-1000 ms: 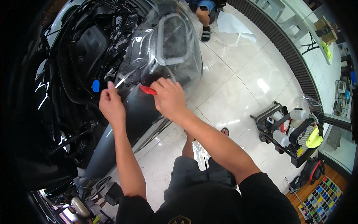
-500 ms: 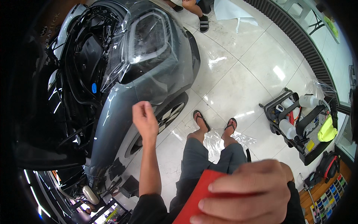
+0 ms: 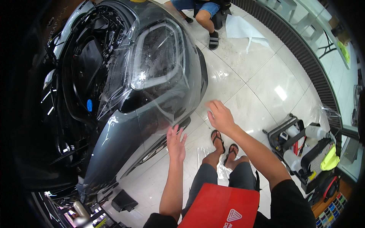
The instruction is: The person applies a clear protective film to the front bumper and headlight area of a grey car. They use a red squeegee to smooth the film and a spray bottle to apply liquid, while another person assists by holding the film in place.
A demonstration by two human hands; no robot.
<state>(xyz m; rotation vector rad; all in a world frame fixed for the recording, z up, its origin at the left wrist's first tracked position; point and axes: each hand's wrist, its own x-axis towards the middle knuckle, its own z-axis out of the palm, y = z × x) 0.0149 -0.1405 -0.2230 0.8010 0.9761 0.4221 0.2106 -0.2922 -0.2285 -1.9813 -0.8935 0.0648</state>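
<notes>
My left hand (image 3: 176,143) is raised palm up with its fingers spread, just beside the hanging lower edge of a clear film (image 3: 173,100). That film lies loose and wrinkled over the front corner of a dark grey car (image 3: 108,138), covering the headlight (image 3: 156,55). Off to the right of the bumper, my right hand (image 3: 220,117) hovers over the floor, fingers loosely bent and apart, holding nothing I can see. A flat red squeegee card (image 3: 224,203) sits close up at the lower edge; neither hand touches it, and what holds it is out of view.
The car's engine bay (image 3: 89,57) lies uncovered at left. Another person's leg (image 3: 205,21) shows beyond the bumper, near a white sheet (image 3: 245,32) on the floor. At right stands a tool cart (image 3: 304,152) with spray bottles and a yellow cloth (image 3: 330,157). Clear film scraps (image 3: 224,173) lie by my feet.
My right hand has let go of the red squeegee card and reached forward toward the bumper. My left hand has moved right and opened from a closed pinch. The view has shifted.
</notes>
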